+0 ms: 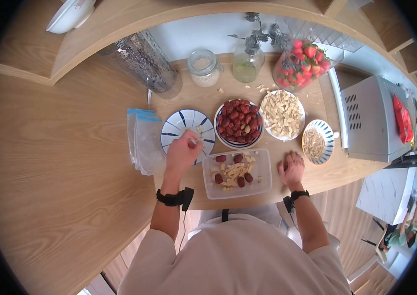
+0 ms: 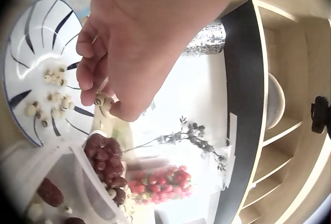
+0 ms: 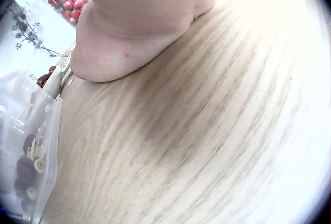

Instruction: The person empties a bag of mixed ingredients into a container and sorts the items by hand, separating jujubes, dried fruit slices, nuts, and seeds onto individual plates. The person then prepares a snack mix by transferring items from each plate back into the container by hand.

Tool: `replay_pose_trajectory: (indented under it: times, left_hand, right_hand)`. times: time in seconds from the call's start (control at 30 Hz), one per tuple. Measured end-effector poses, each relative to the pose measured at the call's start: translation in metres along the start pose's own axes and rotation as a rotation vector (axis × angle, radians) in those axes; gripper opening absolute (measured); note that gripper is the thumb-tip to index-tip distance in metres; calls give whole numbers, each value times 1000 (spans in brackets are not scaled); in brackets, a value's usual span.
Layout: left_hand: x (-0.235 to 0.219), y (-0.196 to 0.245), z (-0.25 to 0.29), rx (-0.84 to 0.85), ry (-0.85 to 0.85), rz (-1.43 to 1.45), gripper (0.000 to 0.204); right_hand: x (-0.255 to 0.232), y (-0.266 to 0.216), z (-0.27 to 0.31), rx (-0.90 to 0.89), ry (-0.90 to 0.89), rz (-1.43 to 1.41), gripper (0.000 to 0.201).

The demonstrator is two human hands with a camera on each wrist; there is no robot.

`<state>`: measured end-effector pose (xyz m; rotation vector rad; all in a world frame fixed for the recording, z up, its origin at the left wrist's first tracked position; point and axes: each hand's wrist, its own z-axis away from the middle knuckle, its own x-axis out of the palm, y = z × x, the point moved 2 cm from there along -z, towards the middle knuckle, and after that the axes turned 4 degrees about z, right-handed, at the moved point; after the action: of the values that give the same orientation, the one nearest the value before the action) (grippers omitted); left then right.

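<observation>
My left hand (image 1: 181,153) is over the blue-striped white plate (image 1: 173,124), and in the left wrist view its thumb and fingers pinch a pale lotus seed (image 2: 105,105) with a dark tip. More lotus seeds (image 2: 55,77) lie in small groups on that plate. Just right of it stands a clear plastic container (image 1: 262,189) holding several red dates (image 1: 241,182) and pale dried slices (image 1: 235,170). Beyond the container's right side, my right hand (image 1: 293,169) rests on the wooden table with its fingers loosely bent; the right wrist view hides those fingers behind the wrist.
Behind the container are a bowl of red dates (image 1: 239,120), a plate of pale dried slices (image 1: 282,115) and a bowl of thin dried pieces (image 1: 314,144). Clear bags (image 1: 144,142) lie left. A glass jar (image 1: 203,69), a vase (image 1: 248,64) and a strawberry-filled container (image 1: 302,66) line the back.
</observation>
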<state>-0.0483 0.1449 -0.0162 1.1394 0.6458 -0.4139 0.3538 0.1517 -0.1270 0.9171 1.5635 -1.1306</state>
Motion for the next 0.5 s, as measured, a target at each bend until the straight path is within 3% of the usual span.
replay_pose_trajectory:
  times: [0.07, 0.13, 0.23, 0.43, 0.5]
  left_hand:
    - [0, 8, 6, 39, -44, 94, 24]
    - [4, 18, 14, 204, -130, 233, 17]
    - [5, 36, 27, 216, -247, 138, 19]
    - [17, 52, 45, 256, -308, 58, 17]
    - [22, 50, 46, 259, -316, 28, 14]
  right_hand:
    - [0, 0, 0, -1, 4, -3, 28]
    - [1, 1, 1, -1, 8, -4, 28]
    - [3, 3, 1, 9, -10, 1, 29]
    - [0, 0, -1, 11, -12, 11, 28]
    - [-9, -9, -5, -64, 141, -22, 20]
